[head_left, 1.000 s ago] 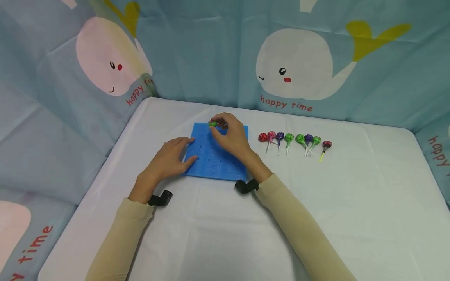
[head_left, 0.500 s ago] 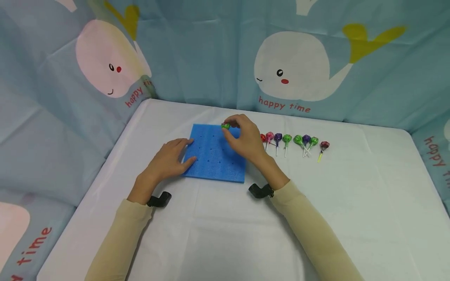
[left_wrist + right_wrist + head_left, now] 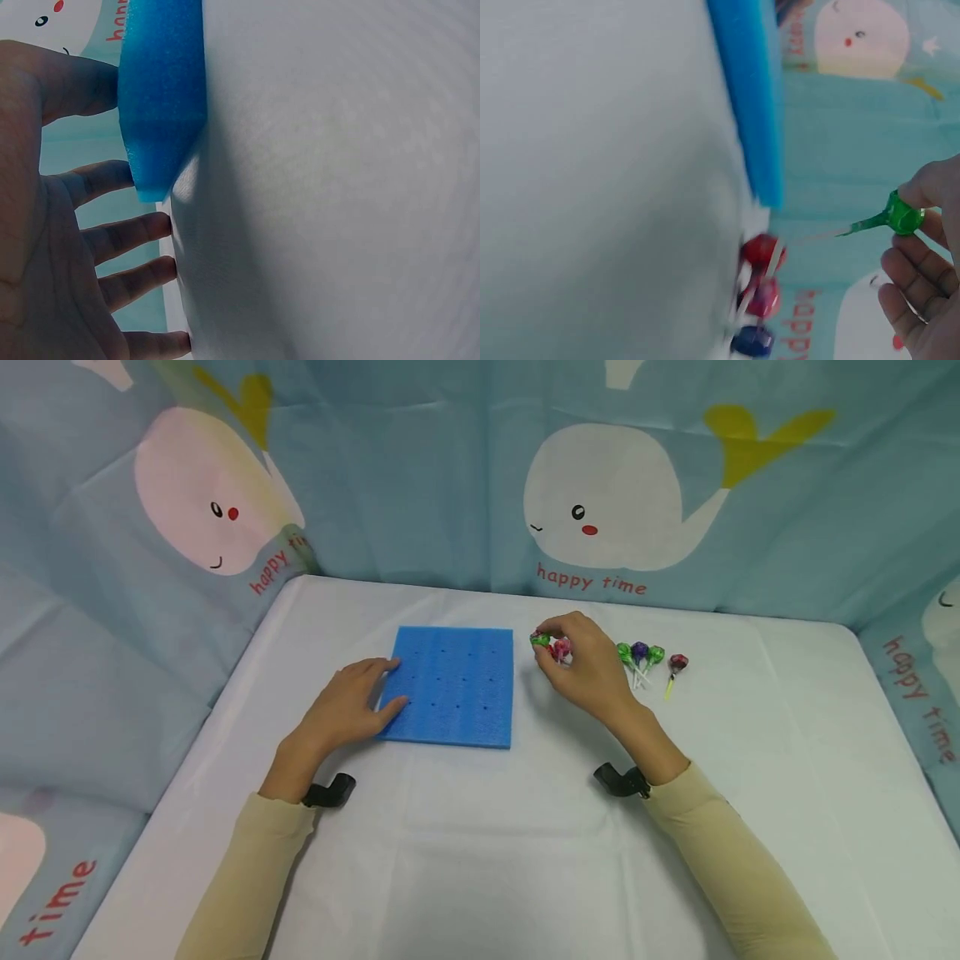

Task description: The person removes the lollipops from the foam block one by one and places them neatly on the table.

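My right hand (image 3: 588, 668) pinches a lollipop in a green wrapper (image 3: 906, 214) by its head, with a touch of red showing on top in the head view. It is raised above the table, just right of the blue foam board (image 3: 450, 664). In the right wrist view its pale stick slants away from the fingers. Rows of small holes dot the board. Across the board's left edge rests my left hand (image 3: 341, 706), fingers spread and thumb and index touching the foam. Below the right hand lie a red lollipop (image 3: 765, 253) and a pink lollipop (image 3: 561, 649), partly hidden.
Farther right lie green lollipops (image 3: 656, 654), a purple lollipop (image 3: 639, 651) and a dark red one with a yellow stick (image 3: 678, 663). A dark blue-purple lollipop (image 3: 753, 341) shows in the right wrist view. A whale-print curtain (image 3: 420, 527) borders the white table (image 3: 480, 860).
My right hand has moved right, carrying the green lollipop from above the board to above the loose lollipops. The left hand stays on the board's left edge. The head view has shifted slightly.
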`<act>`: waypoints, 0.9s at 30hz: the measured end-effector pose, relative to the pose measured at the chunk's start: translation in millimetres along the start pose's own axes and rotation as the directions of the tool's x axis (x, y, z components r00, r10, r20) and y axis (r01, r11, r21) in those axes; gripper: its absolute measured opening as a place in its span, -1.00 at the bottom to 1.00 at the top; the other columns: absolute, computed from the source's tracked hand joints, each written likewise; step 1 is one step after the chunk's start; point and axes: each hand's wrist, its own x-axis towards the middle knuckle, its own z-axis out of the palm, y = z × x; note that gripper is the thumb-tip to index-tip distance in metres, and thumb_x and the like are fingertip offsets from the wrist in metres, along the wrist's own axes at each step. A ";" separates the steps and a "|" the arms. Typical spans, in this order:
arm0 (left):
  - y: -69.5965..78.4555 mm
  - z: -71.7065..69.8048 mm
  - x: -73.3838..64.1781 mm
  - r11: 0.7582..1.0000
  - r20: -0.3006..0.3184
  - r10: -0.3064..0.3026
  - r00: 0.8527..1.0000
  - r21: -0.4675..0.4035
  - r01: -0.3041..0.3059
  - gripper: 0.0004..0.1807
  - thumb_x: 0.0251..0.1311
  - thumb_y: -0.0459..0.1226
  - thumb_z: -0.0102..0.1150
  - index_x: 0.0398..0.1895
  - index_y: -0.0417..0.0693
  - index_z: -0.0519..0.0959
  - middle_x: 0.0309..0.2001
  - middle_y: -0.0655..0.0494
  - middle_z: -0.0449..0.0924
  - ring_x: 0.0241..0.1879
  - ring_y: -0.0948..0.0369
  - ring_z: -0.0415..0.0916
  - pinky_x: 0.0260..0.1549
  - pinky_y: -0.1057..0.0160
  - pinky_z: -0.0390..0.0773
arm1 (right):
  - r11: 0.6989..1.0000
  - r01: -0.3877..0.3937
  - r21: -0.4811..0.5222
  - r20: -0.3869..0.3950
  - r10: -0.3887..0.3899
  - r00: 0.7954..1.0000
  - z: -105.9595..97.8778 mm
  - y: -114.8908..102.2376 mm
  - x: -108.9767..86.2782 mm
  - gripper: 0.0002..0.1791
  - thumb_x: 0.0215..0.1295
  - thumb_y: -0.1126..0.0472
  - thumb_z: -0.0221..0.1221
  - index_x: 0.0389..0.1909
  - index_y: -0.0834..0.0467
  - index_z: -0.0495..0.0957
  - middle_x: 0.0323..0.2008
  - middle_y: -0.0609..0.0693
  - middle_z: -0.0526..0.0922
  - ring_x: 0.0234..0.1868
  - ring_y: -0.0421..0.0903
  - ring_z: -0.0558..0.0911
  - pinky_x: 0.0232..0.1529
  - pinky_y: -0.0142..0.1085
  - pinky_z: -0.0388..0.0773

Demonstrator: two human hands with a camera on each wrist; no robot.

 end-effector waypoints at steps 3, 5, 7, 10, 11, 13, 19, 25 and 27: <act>0.6 -0.3 -0.2 1.000 -0.009 -0.002 1.000 -0.009 0.002 -0.22 0.46 0.06 0.15 0.60 -0.14 0.30 0.55 -0.26 0.36 0.58 -0.26 0.23 0.57 -0.43 0.15 | 1.000 0.007 -0.019 -0.004 -0.007 1.000 -8.8 9.6 -8.8 -0.73 0.35 0.24 0.37 0.02 0.24 0.67 -0.06 0.13 0.76 0.02 0.07 0.70 0.09 0.00 0.67; 0.8 -0.3 -0.5 1.000 -0.011 -0.001 1.000 -0.012 0.001 -0.22 0.45 0.05 0.16 0.60 -0.14 0.30 0.54 -0.27 0.36 0.58 -0.27 0.23 0.56 -0.44 0.15 | 0.999 0.007 -0.040 -0.012 -0.008 1.000 -14.9 15.7 -14.9 -0.72 0.34 0.25 0.38 0.01 0.25 0.68 -0.07 0.14 0.76 0.01 0.08 0.71 0.10 0.01 0.67; 0.7 0.1 -0.1 1.000 -0.009 0.000 1.000 -0.010 0.000 -0.22 0.45 0.05 0.16 0.60 -0.15 0.30 0.54 -0.27 0.36 0.58 -0.27 0.23 0.56 -0.45 0.15 | 0.998 0.005 -0.060 -0.020 -0.006 1.000 -21.1 21.1 -20.8 -0.72 0.33 0.26 0.38 0.02 0.26 0.67 -0.08 0.15 0.77 0.01 0.11 0.71 0.11 0.04 0.66; 0.9 0.2 0.6 1.000 -0.007 0.003 1.000 0.000 -0.003 -0.21 0.45 0.05 0.16 0.60 -0.15 0.30 0.54 -0.28 0.36 0.57 -0.27 0.24 0.56 -0.43 0.16 | 0.997 -0.004 -0.083 -0.026 0.002 1.000 -31.1 28.6 -29.4 -0.71 0.32 0.26 0.38 0.02 0.26 0.67 -0.08 0.17 0.76 0.01 0.13 0.71 0.13 0.07 0.63; 1.1 0.1 0.7 1.000 -0.006 0.003 1.000 0.004 -0.003 -0.21 0.45 0.05 0.16 0.60 -0.15 0.30 0.54 -0.28 0.36 0.57 -0.27 0.24 0.57 -0.42 0.17 | 0.996 -0.004 -0.092 -0.029 0.001 1.000 -34.5 30.8 -32.1 -0.71 0.32 0.27 0.38 0.01 0.26 0.66 -0.08 0.18 0.76 0.01 0.14 0.71 0.13 0.08 0.63; 1.4 0.1 0.8 1.000 -0.006 0.002 1.000 0.009 -0.002 -0.21 0.45 0.06 0.16 0.60 -0.16 0.29 0.54 -0.28 0.36 0.57 -0.27 0.24 0.57 -0.42 0.17 | 0.994 -0.003 -0.108 -0.032 0.000 0.999 -41.4 35.2 -37.3 -0.72 0.31 0.27 0.39 0.00 0.26 0.67 -0.09 0.18 0.76 -0.01 0.15 0.70 0.12 0.09 0.62; 1.4 0.9 0.9 1.000 -0.011 0.008 1.000 0.011 -0.008 -0.20 0.45 0.06 0.16 0.60 -0.16 0.29 0.54 -0.29 0.36 0.57 -0.27 0.24 0.56 -0.41 0.18 | 0.987 -0.010 -0.160 -0.055 0.001 0.999 -62.7 49.5 -49.9 -0.74 0.27 0.32 0.39 -0.04 0.29 0.67 -0.13 0.21 0.75 -0.06 0.18 0.70 0.05 0.11 0.62; -0.5 0.5 1.9 1.000 0.000 0.007 1.000 0.012 -0.007 -0.20 0.46 0.05 0.16 0.61 -0.16 0.27 0.55 -0.28 0.35 0.58 -0.26 0.23 0.57 -0.39 0.17 | 0.974 -0.036 -0.226 -0.057 0.023 0.998 -86.0 64.8 -58.8 -0.74 0.26 0.36 0.35 -0.04 0.31 0.67 -0.15 0.22 0.75 -0.19 0.16 0.67 -0.15 0.02 0.59; -0.4 0.0 2.2 1.000 0.004 0.009 1.000 0.008 -0.009 -0.21 0.46 0.05 0.15 0.61 -0.16 0.27 0.55 -0.28 0.34 0.58 -0.26 0.22 0.58 -0.39 0.17 | 0.969 -0.049 -0.244 -0.058 0.036 0.998 -94.1 69.7 -62.1 -0.74 0.25 0.37 0.34 -0.05 0.31 0.68 -0.17 0.21 0.74 -0.22 0.14 0.65 -0.22 -0.02 0.54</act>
